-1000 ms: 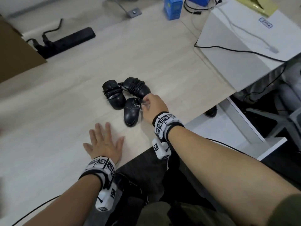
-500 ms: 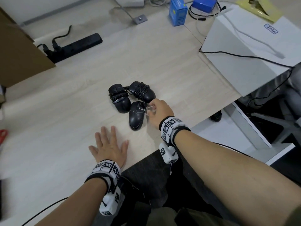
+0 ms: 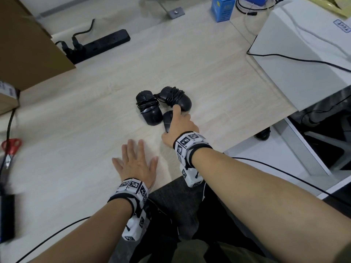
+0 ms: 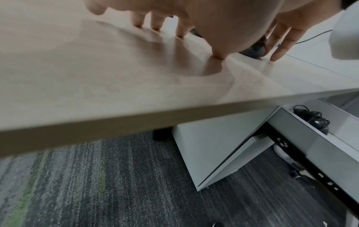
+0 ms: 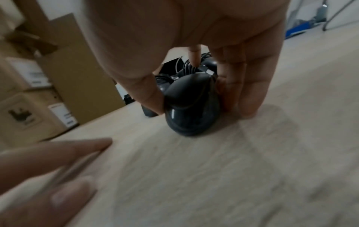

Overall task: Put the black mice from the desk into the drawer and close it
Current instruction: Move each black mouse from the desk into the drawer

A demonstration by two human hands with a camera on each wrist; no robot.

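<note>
The right hand [image 3: 179, 128] had come down over the nearest mouse [image 5: 191, 106], thumb pressed against one flank and the other fingers [image 5: 246, 86] curled down the opposite flank, so it was grasping the body across its width; that seemed the sensible hold, since the shell tapered and a pinch from the sides would keep it from sliding out. The mouse's base was on the bench [image 3: 199, 73], not lifted clear as far as the wrist view showed. Just beyond those fingertips lay the two other black mice, the cord-wrapped mouse on the left [image 3: 148, 109] and the cord-wrapped mouse on the right [image 3: 176, 98], touching each other and crowding the one being taken; their cables were wound round their bodies, presumably so that nothing trailed when each was carried.

The left hand [image 3: 135, 164] lay flat and released on the bench, fingers spread, beside and nearer the body than the right hand, holding nothing; it looked like a brace while the other arm reached. Below the bench edge, to the right of that hand, the drawer [image 4: 310, 138] stood pulled open with one black mouse in the drawer [image 4: 316, 121] already lying inside, so the job was judged partly done, three mice remaining on top and the drawer yet to be pushed home. A loose cable snagging a neighbour would be the likeliest trouble on lifting
</note>
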